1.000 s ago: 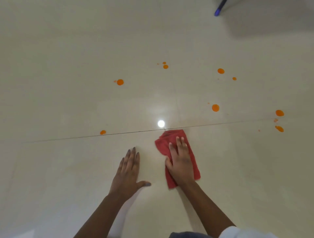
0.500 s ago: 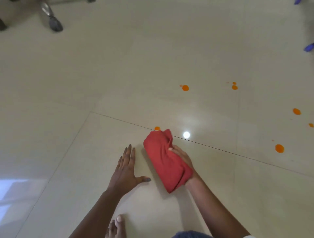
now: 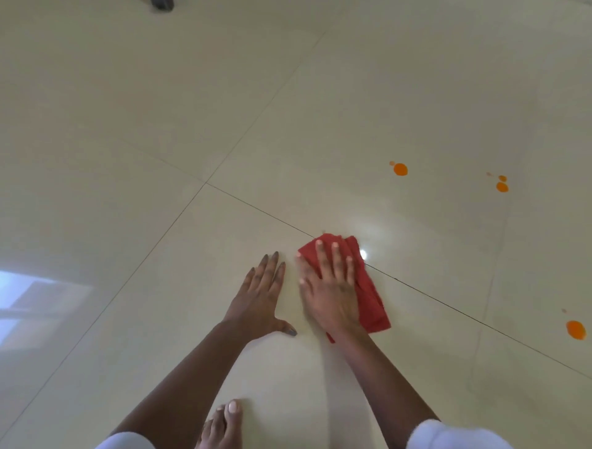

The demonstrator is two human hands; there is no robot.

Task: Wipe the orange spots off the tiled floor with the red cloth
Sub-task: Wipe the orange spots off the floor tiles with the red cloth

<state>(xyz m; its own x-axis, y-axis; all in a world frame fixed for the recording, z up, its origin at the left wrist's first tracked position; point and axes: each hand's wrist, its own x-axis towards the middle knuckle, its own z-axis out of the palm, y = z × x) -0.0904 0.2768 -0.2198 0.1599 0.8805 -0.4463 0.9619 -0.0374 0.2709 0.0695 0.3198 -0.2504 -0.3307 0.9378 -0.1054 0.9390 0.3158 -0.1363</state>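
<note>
The red cloth (image 3: 368,298) lies flat on the cream tiled floor (image 3: 160,128), across a grout line. My right hand (image 3: 330,288) presses down on it with straight, spread fingers. My left hand (image 3: 261,303) rests flat on the bare tile just left of the cloth, fingers straight. An orange spot (image 3: 400,169) sits farther out to the right, a pair of spots (image 3: 502,186) beyond it, and another orange spot (image 3: 576,329) near the right edge. The cloth hides the floor beneath it.
My bare foot (image 3: 224,426) stands on the tile at the bottom, between my arms. A dark object (image 3: 161,4) shows at the top edge. A bright light glare (image 3: 363,254) and a window reflection (image 3: 38,307) shine on the glossy floor.
My right hand went from gripping the bunched cloth at its side to pressing flat on top of it. The cloth now covers the place of the small spot on the grout line. The view swung left.
</note>
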